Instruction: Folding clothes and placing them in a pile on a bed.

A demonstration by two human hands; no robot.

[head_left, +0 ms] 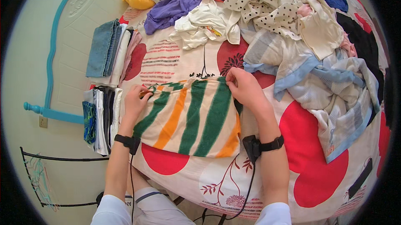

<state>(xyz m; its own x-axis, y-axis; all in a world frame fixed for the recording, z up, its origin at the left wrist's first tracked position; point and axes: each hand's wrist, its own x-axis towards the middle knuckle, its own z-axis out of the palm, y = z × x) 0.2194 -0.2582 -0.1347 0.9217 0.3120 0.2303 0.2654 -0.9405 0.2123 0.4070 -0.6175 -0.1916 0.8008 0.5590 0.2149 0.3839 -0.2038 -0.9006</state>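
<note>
A striped garment (190, 118) in cream, green and orange lies spread on the bed in front of me, its upper edge gathered and slightly raised. At its upper left corner my left hand (137, 100) pinches the fabric. My right hand (247, 88) grips the upper right corner between thumb and fingers. The lower edge rests on the bedsheet (165, 160), which has red circles and plant prints. Whether the garment is shorts or a skirt I cannot tell.
Folded jeans (102, 49) top one stack at the left, with a second stack of folded clothes (100, 114) nearer me. Beyond lie a purple cloth (173, 11) and crumpled white clothing (206, 23). A grey-and-blue blanket (326, 83) and a polka-dot cloth (267, 5) heap up at the right.
</note>
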